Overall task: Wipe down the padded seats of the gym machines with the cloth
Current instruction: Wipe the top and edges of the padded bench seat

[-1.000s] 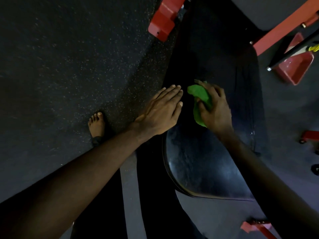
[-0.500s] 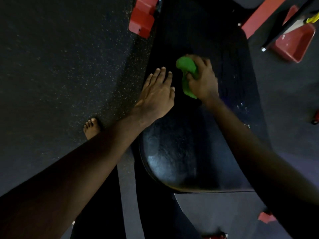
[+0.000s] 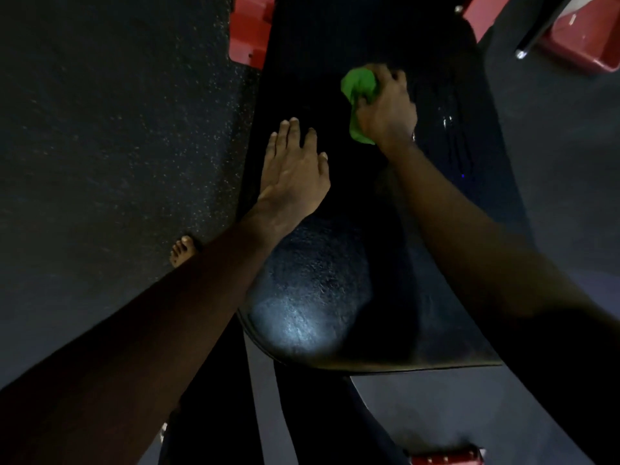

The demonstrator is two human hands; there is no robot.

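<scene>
While the head view looks straight down, the long black padded seat (image 3: 318, 313) runs from the near edge up to the top of frame, with a glossy lit patch at its rounded near end.

Right hand (image 3: 385, 109): grip closed round a bunched green cloth (image 3: 359, 92), fingers curled over its top. Cloth sits on the far half of the seat, pressed to the pad under that hand; one wad sticks out left of the knuckles, a tail shows lower down by the wrist.

Left hand (image 3: 295, 169): grip wide, holding nothing, palm down flat on the seat, fingers straight, pointing away from the body. It lies near the seat's left edge, closer to the body than the cloth and apart from it.

Wet streaks (image 3: 449, 125) glint on the pad just right of the right hand.

Speckled dark floor (image 3: 117, 129) left of the seat; a bare foot (image 3: 184, 250) on it, toes showing past the left forearm (image 3: 167, 313).

Red frame part (image 3: 250, 31) at the seat's upper left edge, touching or just beside, cannot tell. Red bar (image 3: 486, 6) at upper right, a red tray-shaped piece (image 3: 583, 38) beyond it, a dark rod (image 3: 536, 32) across that. Small red piece (image 3: 446, 458) at the bottom edge, below the seat's near end.
</scene>
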